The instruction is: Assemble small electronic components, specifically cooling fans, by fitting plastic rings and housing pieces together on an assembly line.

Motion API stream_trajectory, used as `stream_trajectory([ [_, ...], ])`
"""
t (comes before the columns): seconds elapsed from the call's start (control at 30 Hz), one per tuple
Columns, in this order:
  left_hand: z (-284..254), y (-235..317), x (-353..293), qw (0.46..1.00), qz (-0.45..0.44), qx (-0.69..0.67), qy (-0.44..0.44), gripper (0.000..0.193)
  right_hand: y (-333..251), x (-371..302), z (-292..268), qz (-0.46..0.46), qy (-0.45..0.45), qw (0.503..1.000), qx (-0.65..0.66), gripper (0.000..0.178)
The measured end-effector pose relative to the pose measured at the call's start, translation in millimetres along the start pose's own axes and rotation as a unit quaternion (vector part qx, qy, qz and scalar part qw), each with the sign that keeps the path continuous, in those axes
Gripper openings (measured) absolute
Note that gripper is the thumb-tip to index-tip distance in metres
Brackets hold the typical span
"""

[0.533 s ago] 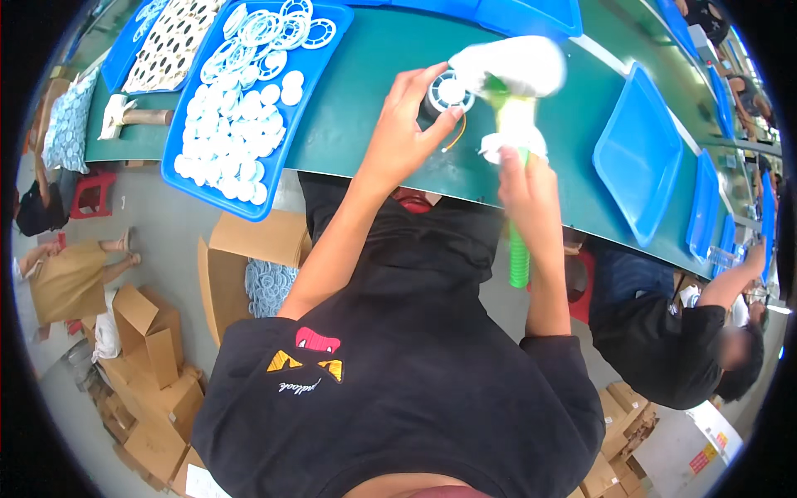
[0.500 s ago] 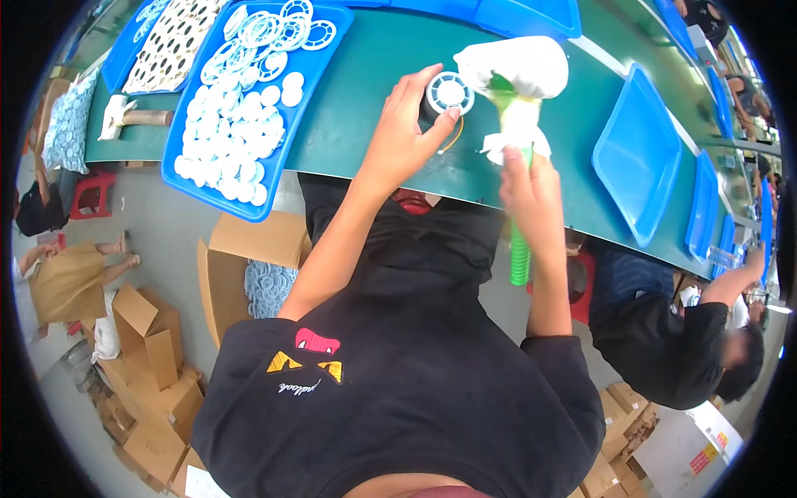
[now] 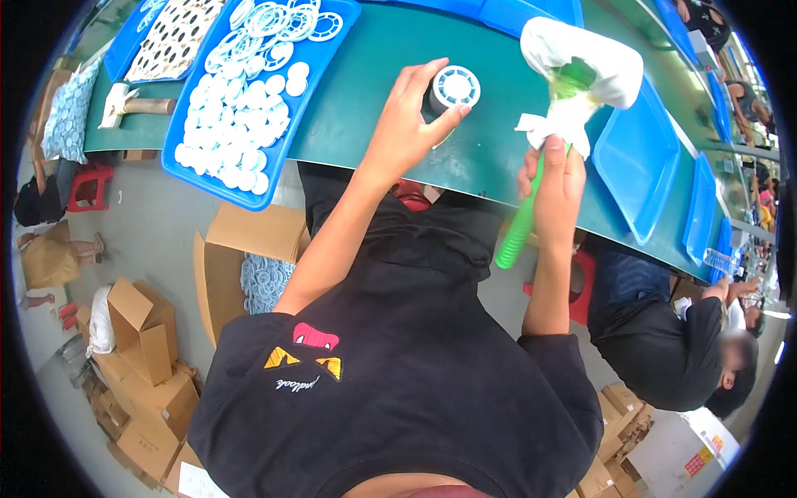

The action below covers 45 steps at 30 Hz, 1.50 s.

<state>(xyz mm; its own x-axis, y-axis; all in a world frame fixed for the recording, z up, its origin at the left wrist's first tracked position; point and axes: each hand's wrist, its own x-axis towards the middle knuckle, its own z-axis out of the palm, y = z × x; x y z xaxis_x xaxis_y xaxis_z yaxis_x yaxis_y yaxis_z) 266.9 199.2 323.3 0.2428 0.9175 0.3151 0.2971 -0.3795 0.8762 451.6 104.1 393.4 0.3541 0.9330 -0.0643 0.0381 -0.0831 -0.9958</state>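
Note:
My left hand point(image 3: 408, 124) is wrapped round a small dark cylinder topped with a white spoked cap point(image 3: 456, 87); it stands on the green table, and a bit of yellow wire shows below my thumb. In my right hand point(image 3: 554, 183) is the green handle of a mallet point(image 3: 585, 66) whose head is bound in white cloth. The mallet's head is raised to the right of the cylinder, apart from it. Left of my left hand, a blue tray point(image 3: 274, 178) holds many white round caps and white spoked rings.
Beyond that tray lie a cloth-wrapped hammer point(image 3: 141, 106) and a tray of patterned pieces point(image 3: 170, 41). An unfilled blue tray point(image 3: 635, 166) rests at the right. Below the table's edge stands a carton point(image 3: 249, 232) with light-blue rings. A co-worker point(image 3: 664, 324) sits at the right.
My right hand has moved the mallet up and to the right, away from the cylinder. My left hand keeps its hold on the cylinder.

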Motion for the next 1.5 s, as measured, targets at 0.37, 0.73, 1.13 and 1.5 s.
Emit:
stream_trajectory([
  [0.37, 1.1, -3.6, 0.8, 0.998, -0.029, -0.051, 0.006, 0.076, -16.0, 20.4, 5.5, -0.046, -0.088, 0.985, -0.138, 0.034],
  [0.73, 2.2, -5.3, -1.7, 0.997, -0.036, -0.07, 0.011, 0.075, -5.8, 20.8, -1.2, 0.012, -0.088, 0.985, -0.15, 0.038],
  [1.13, 5.0, -2.7, 1.5, 0.997, 0.023, -0.003, 0.068, 0.056, 34.1, 25.7, -33.6, -0.141, 0.069, 0.899, -0.408, 0.031],
  [1.5, 5.2, -6.3, 2.0, 0.972, -0.068, -0.217, 0.052, 0.049, 27.6, 39.2, 58.5, -0.181, -0.092, 0.905, -0.373, 0.068],
])
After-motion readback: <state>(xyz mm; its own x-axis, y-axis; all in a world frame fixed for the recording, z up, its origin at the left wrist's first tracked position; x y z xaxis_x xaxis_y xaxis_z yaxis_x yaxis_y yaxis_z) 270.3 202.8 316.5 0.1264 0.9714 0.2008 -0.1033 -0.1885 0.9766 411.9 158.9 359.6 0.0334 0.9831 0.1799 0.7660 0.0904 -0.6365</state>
